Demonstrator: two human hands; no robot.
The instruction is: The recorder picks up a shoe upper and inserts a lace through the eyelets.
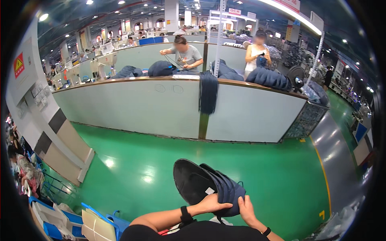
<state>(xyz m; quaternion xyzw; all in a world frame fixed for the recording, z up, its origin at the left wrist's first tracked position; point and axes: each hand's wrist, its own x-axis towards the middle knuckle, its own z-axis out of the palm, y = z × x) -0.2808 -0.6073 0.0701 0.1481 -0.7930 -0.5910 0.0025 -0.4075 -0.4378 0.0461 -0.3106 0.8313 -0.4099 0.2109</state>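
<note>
Two pinching grips, left hand (214,204) and right hand (246,210), hold the black-lined navy quilted piece (192,181); light, even tension should keep its padded rows (227,188) unpuckered.

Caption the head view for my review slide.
Left hand and right hand hold a layered dark item above green floor.

Navy fabric piece (225,188) — soft-looking, ridged in stacked layers at right; broad black curved panel (189,182) flaring out at left. Small white label (209,190) on the black. Held up off the floor — lower end between left hand (215,204) and right hand (246,209).
</note>
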